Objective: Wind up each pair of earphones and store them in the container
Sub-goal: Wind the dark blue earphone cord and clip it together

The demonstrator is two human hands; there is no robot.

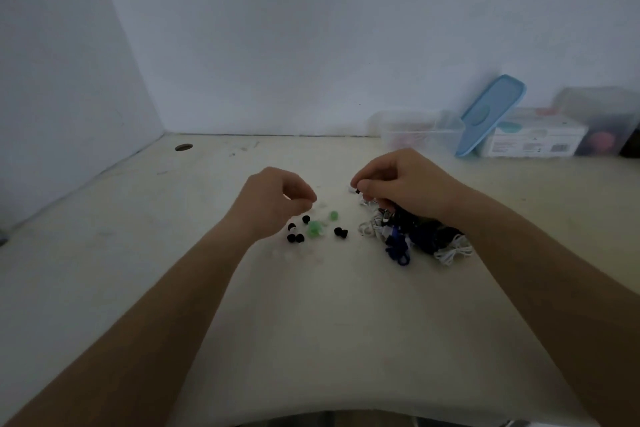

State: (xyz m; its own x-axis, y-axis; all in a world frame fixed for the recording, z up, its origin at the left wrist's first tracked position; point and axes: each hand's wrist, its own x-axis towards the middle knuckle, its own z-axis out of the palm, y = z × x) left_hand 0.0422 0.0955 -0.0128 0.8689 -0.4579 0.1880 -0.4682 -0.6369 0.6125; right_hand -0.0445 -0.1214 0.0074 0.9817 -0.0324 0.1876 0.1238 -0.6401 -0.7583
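Clear container (415,135) holds something pinkish; blue lid (490,114) leans beside it.

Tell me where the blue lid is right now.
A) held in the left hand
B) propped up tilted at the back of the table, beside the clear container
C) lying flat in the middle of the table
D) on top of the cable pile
B: the blue lid stands tilted at the back right of the table, next to the clear container.
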